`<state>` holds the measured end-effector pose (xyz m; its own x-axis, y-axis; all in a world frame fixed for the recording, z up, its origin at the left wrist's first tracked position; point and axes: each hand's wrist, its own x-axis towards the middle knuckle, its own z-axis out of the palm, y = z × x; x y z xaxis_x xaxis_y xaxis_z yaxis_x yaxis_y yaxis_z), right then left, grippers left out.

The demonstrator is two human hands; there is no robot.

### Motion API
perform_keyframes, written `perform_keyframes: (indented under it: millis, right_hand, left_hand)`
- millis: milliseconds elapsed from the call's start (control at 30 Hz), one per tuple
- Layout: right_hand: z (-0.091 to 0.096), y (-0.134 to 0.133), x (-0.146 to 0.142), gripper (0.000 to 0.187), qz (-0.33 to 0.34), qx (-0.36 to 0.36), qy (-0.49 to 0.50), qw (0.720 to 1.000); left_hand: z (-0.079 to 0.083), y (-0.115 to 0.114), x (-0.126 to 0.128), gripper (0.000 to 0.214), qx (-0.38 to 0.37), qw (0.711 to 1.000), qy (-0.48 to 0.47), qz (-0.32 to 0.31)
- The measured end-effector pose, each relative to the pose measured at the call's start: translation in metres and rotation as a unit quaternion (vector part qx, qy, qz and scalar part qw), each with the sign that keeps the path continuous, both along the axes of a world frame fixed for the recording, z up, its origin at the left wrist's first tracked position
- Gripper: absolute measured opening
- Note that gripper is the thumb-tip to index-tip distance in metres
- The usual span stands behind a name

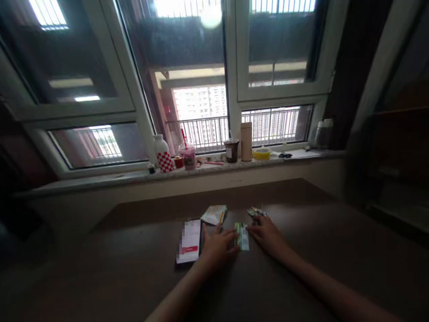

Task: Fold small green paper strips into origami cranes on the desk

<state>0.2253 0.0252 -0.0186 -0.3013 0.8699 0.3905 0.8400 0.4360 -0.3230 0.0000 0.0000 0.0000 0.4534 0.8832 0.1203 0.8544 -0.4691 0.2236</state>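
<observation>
In the head view, we look down at the dark tabletop (pixel 134 250), where a small green-and-white packet (pixel 242 236) lies flat in the gap between our two hands. Its long axis runs mostly away from us, the far end leaning slightly left. From our left hand (pixel 217 243) it lies directly to the right; from our right hand (pixel 266 232) it lies to the left and a little nearer our body. We judge the left hand to be the nearer: its index finger and thumb come right up to the packet's left edge, while the right thumb reaches only its far right corner, and whether that thumb touches we cannot tell.

Our left hand is loosely spread, palm down, with no firm hold to be seen. Our right hand is bent, its fingers reaching toward a crumpled piece (pixel 256 212) just beyond them; whether they grasp it we cannot tell.

Past the left fingertips, a pale packet (pixel 214 214) lies at a slant on the table. Just left of the same hand rests a phone (pixel 189 242), its long side also running away from us.
</observation>
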Motion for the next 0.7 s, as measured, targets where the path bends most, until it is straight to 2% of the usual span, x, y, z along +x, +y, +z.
perform_keyframes:
  millis: [333, 700]
  right_hand:
    - [-0.0041, -0.0021, -0.0069, 0.034, -0.042, 0.025, -0.039, 0.998]
    - [-0.0033, -0.0015, -0.0069, 0.030, -0.048, 0.008, 0.004, 0.999]
  left_hand:
    - [0.0082, -0.0041, 0.0007, 0.042, -0.013, 1.000, -0.009, -0.003]
    - [0.0085, -0.0050, 0.0017, 0.040, -0.009, 1.000, -0.019, 0.001]
